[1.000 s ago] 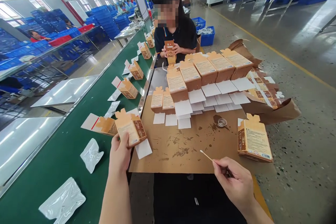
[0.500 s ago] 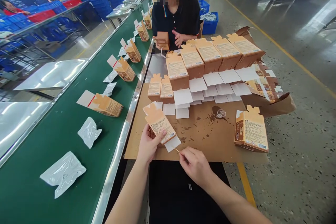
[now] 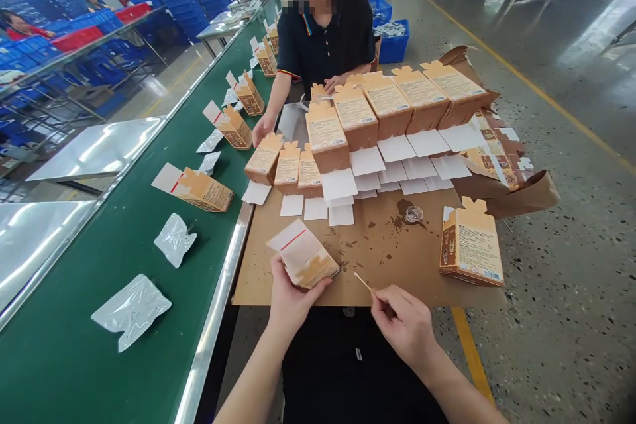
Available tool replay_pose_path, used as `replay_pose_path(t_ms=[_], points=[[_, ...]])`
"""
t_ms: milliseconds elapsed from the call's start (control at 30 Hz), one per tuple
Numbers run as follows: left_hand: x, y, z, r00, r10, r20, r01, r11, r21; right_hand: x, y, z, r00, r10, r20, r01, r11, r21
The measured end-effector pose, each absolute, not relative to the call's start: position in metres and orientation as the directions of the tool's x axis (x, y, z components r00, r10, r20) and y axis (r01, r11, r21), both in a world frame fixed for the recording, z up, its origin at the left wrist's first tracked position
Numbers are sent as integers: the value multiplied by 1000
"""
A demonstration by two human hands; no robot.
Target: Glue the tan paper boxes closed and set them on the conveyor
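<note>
Flipped carton now lies in left grip.

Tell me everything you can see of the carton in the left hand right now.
The carton is a small paperboard box, held tilted in the left hand with the thumb along its near edge. Its far end shows a white flap crossed by a thin red line. Nearer the thumb, a tan-orange panel with a shaped, notched outline lies against the pale face. Any print on the visible side is hard to make out. It is held just above the brown cardboard sheet; whether it touches the sheet cannot be told.
</note>
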State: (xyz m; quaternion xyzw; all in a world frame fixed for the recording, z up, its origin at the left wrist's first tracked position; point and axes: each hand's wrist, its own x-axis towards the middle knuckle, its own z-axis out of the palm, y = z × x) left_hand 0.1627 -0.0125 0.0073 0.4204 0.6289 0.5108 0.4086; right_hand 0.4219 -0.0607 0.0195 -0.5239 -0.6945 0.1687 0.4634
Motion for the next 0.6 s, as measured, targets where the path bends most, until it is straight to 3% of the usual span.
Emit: replay_pose_path(t_ms=[333, 467, 600], points=[[146, -9, -4, -300, 954, 0, 412, 129, 902, 429, -68, 28, 107, 849, 518, 454, 422, -785], [87, 9, 16, -550, 828, 111, 508, 226, 831, 425, -61, 31, 138, 830, 540, 430, 441, -788], [4, 15, 34, -761, 634, 138, 468, 390, 793, 426, -60, 32, 142, 841, 522, 404, 432, -806]])
